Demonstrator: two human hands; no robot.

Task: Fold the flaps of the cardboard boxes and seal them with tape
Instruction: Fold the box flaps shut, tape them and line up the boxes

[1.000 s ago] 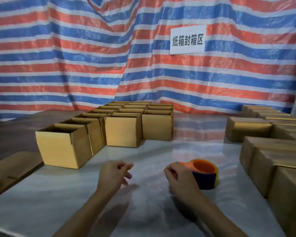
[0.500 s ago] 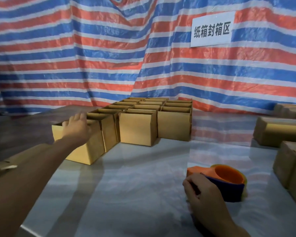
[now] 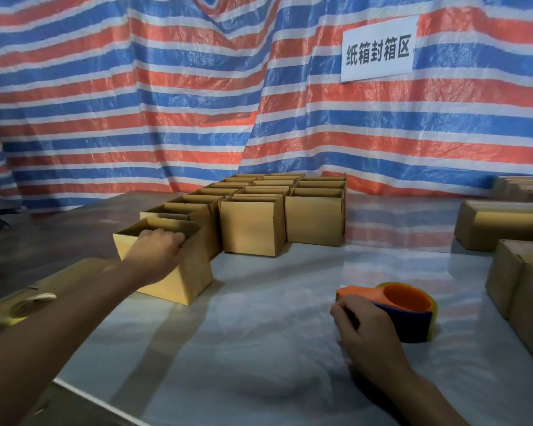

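An open-topped cardboard box [image 3: 179, 272] stands nearest on the left of the glossy table. My left hand [image 3: 156, 252] grips its near top rim, with fingers curled over the edge into the box. Behind it stand several more open boxes [image 3: 250, 229] in rows. My right hand [image 3: 363, 330] holds the near end of an orange and blue tape dispenser [image 3: 403, 309] that rests on the table at the right.
Closed cardboard boxes [image 3: 502, 229] line the right side of the table [image 3: 259, 333]. Flat cardboard [image 3: 19, 302] lies off the left edge. A striped tarp with a white sign [image 3: 379, 50] hangs behind.
My left hand reached from the table's middle out to the nearest open box and took hold of its rim. The right hand stayed on the tape dispenser.
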